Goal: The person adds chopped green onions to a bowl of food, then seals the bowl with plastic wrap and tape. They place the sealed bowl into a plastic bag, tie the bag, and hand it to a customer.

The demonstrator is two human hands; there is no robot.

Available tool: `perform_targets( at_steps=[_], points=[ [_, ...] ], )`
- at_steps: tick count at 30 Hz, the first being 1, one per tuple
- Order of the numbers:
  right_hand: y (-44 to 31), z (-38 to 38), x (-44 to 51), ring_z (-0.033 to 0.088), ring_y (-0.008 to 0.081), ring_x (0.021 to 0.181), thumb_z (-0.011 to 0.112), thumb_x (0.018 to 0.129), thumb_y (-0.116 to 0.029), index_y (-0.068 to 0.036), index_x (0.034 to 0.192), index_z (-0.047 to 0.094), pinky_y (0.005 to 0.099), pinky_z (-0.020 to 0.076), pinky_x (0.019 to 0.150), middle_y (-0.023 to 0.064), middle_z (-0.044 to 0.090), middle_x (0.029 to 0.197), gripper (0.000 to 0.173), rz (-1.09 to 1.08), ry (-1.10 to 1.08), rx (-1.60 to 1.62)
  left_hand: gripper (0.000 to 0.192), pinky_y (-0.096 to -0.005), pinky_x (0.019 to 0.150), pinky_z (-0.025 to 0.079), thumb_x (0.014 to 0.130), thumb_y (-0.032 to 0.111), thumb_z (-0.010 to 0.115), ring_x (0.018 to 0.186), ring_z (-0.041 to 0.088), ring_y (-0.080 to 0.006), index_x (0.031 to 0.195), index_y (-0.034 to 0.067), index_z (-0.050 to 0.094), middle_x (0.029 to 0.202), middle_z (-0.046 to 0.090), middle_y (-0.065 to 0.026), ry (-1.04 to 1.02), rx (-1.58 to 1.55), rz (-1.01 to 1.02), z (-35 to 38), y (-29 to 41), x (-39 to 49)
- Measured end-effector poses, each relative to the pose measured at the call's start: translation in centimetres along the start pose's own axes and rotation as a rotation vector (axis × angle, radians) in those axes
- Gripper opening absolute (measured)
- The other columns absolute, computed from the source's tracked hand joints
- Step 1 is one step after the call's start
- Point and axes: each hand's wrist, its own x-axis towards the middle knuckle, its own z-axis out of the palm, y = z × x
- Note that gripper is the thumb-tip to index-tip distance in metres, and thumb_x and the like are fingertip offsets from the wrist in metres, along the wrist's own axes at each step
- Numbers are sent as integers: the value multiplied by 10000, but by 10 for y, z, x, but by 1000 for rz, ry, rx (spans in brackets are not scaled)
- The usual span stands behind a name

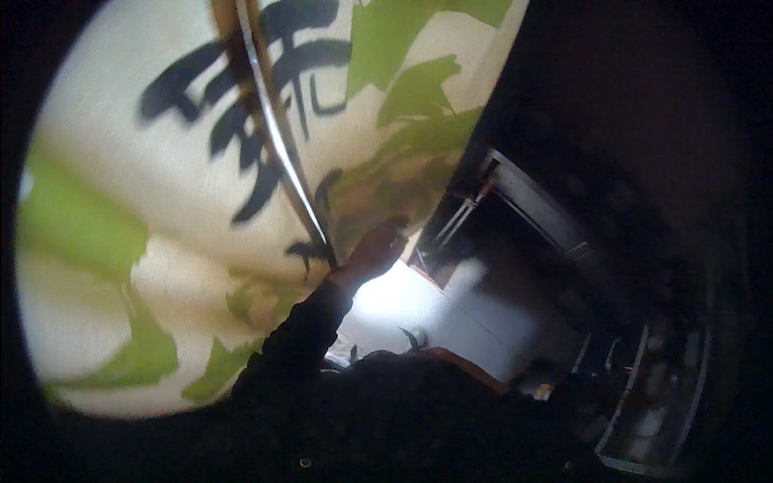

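Note:
A translucent fabric curtain [181, 241] with green leaf-like shapes and large dark brush-style writing fills the left and upper part of the view, lit from behind. Down its upper middle runs a narrow bright slit [275, 130] between darker borders. My left hand [375, 246], in a dark sleeve, reaches up to the curtain near its right-hand edge. The fingers touch or overlap the cloth; shadow hides whether they grip it. My right hand is out of view.
Below the hand, a pale, brightly lit surface [410, 308] spreads to the right. A metal frame or shelf [537, 208] stands in the dark upper right. Lower right, a pale-edged rack or cart [628, 392] is dim. A brown edge [468, 367] shows beside my dark clothing.

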Motion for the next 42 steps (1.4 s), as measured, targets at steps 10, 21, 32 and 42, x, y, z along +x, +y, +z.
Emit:
perform_targets(
  at_steps=[10,21,32,42],
  points=[
    [-133,-211,253,682,265,1029,627,995,-372,-30,1113,694,387,502,933,114,735,1078,368,-194,-259,12,429,-397,1091,447,1011,169,598,1283,550,-274,1414,34,543,1383,587,-144,762,130,-138,-353,-194,133],
    [-217,-384,444,668,225,814,659,917,-329,-30,954,743,395,513,745,120,734,867,313,-179,-290,-183,322,-363,915,530,1026,170,571,1134,629,-286,1270,-40,561,1303,611,-211,1417,1359,335,-561,-190,103],
    [-352,-492,676,667,203,1045,632,934,-216,-48,1176,729,382,514,925,101,746,1132,311,-93,-421,-242,215,-322,910,521,977,83,613,1027,640,-201,1173,-3,639,1114,672,-108,1320,469,-474,-736,-464,233],
    [-488,-560,906,682,306,1080,520,966,-277,-50,1126,718,432,500,924,169,736,1143,341,-132,-644,-528,494,-420,959,523,951,458,656,1082,690,-350,1143,11,738,1130,743,-201,-718,-94,-833,-496,-690,372]
  ],
)
